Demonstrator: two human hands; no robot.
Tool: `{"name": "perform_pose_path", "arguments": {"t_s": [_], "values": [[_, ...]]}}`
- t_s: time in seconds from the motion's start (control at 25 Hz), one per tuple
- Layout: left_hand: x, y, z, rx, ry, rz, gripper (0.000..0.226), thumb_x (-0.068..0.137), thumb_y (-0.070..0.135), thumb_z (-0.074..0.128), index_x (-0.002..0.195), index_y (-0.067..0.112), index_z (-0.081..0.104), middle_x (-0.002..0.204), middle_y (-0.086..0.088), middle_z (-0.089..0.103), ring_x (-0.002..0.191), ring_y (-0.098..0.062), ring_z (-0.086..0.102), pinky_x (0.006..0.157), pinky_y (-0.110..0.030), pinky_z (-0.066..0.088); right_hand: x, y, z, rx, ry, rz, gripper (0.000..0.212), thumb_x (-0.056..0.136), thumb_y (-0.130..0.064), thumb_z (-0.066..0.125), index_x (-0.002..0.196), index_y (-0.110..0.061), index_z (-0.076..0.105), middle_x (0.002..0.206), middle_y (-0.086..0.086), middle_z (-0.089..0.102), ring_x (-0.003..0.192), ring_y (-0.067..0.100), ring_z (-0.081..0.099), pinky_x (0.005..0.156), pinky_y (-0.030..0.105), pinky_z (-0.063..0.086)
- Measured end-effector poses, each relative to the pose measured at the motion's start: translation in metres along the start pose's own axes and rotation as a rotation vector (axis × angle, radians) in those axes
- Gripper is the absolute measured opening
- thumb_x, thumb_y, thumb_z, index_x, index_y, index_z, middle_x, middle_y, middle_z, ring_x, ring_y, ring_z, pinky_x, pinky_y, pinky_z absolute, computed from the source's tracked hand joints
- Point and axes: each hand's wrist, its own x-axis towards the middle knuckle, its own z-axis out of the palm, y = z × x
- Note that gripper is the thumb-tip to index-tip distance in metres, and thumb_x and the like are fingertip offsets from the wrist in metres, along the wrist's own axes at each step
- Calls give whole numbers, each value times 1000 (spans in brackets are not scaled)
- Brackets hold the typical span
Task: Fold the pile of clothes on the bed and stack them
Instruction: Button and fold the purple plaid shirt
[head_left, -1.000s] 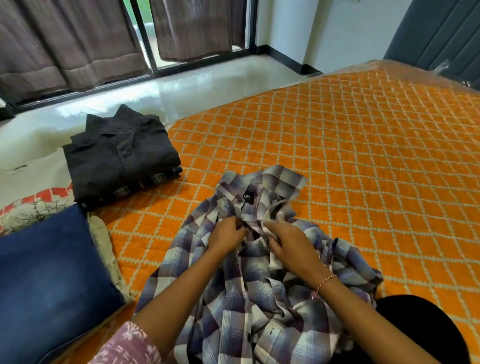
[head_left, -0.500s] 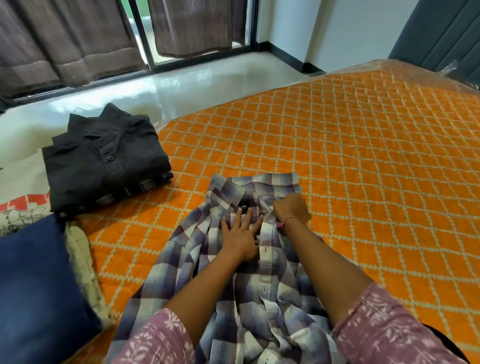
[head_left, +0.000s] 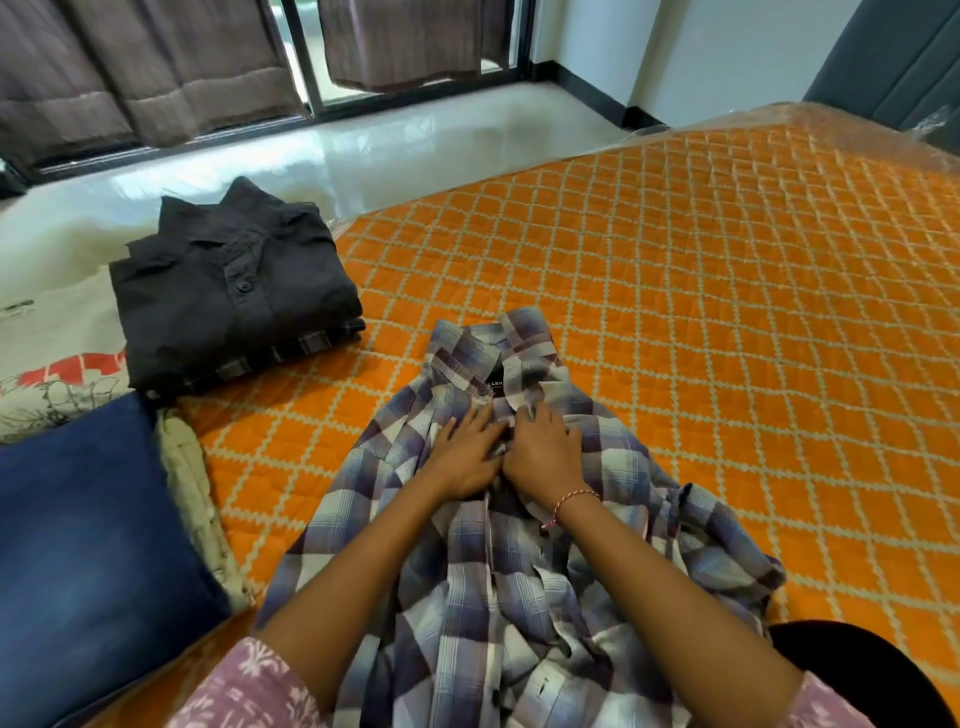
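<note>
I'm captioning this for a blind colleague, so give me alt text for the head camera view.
Two hands, the left hand and right hand, rest side by side, fingers flat, on the front of a plaid shirt spread collar-away on an orange quilted bed. To the left lies a folded dark shirt on other folded clothes, with a blue cushion nearer.

Rumpled plaid shirt collar-up on bed; folded dark shirt left.

the person wears short sleeves of mauve-pink cloth printed with small white floral shapes, one sleeve at seven o'clock, the other at five o'clock. a thin red-and-white thread bracelet circles the right wrist. both forearms are bare.
</note>
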Motion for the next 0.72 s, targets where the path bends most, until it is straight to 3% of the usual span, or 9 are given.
{"name": "perform_pose_path", "arguments": {"t_s": [0.16,0.24,0.36,0.44,0.48,0.52,0.6,0.64,0.72], "values": [[-15,9,12,66,22,-53,62,102,40,28,153,18,1,160,-7,-8,147,-23,-9,118,-44,-1,-50,-2,24,-31,115,55,63,90,-26,54,143,-3,30,142,17,35,130,32,37,95,45,40],[-20,14,18,94,26,-90,68,101,45,29,152,15,-5,160,-7,-12,147,-24,-10,118,-46,1,-64,8,31,-8,284,-11,42,82,-4,62,123,0,55,114,19,54,101,35,58,73,39,50],[-23,13,22,74,15,-96,71,100,46,32,152,16,-7,159,-6,-15,146,-24,-14,117,-46,-2,-82,31,20,18,512,-182,36,57,12,70,90,-1,68,83,13,57,67,29,57,46,29,42],[-22,12,16,-96,6,-95,63,101,36,35,153,15,6,160,-6,-8,147,-25,-9,118,-46,0,-100,45,15,-22,525,-256,39,49,8,79,85,-6,68,81,10,57,67,26,54,45,27,36],[-19,14,11,-325,39,-106,54,101,29,36,150,12,23,160,-9,8,147,-27,5,118,-46,8,-109,51,16,-58,500,-277,41,48,3,83,85,-8,70,82,9,57,68,25,54,45,27,35],[-17,17,4,-621,113,-142,42,101,25,37,139,9,43,150,-13,33,139,-28,28,113,-45,25,-116,54,17,-92,442,-279,43,48,-1,86,87,-11,71,83,9,59,68,25,55,44,28,37],[-10,25,-10,-1108,236,-265,23,100,26,44,103,11,60,98,-10,63,86,-21,60,74,-31,49,-121,60,24,-145,324,-256,46,46,-4,87,89,-13,73,86,10,61,68,26,58,44,30,43],[-7,29,-16,-1190,222,-320,17,99,24,47,96,11,58,80,-8,61,64,-16,58,58,-26,46,-120,61,24,-149,275,-241,41,49,-3,85,87,-13,72,88,10,60,71,28,59,46,33,45],[-3,30,-18,-1162,224,-381,11,97,6,47,91,7,56,69,-9,56,54,-19,54,54,-31,45,-120,57,14,-151,127,-140,25,67,-6,73,91,-12,67,102,10,55,92,35,58,65,43,51]]}}
